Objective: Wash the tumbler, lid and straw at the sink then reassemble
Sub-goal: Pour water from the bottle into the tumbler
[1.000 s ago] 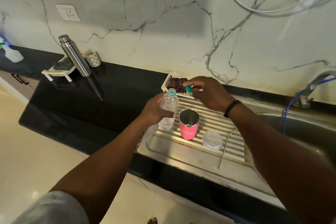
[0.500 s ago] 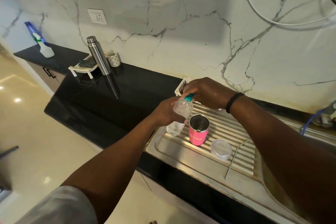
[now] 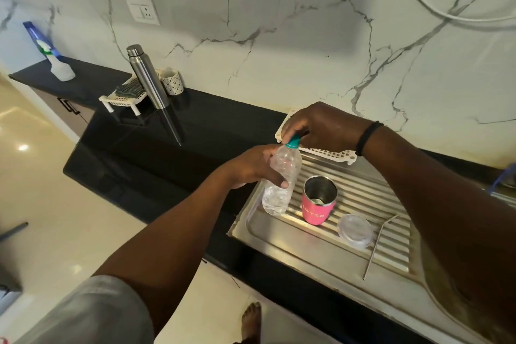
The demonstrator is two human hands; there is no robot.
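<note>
Gripping a clear plastic bottle (image 3: pixel 282 179) around its middle, the left hand (image 3: pixel 251 166) holds it tilted above the steel draining board (image 3: pixel 282 243). The right hand (image 3: pixel 318 127) pinches the bottle's teal cap (image 3: pixel 292 143) with curled fingers. At the bottle's 3 o'clock the pink tumbler (image 3: pixel 318 201) stands upright and open. The clear lid (image 3: pixel 355 230) lies flat at the tumbler's 4 o'clock, and the metal straw (image 3: pixel 377 246) lies just beyond the lid, at its 3 o'clock.
</note>
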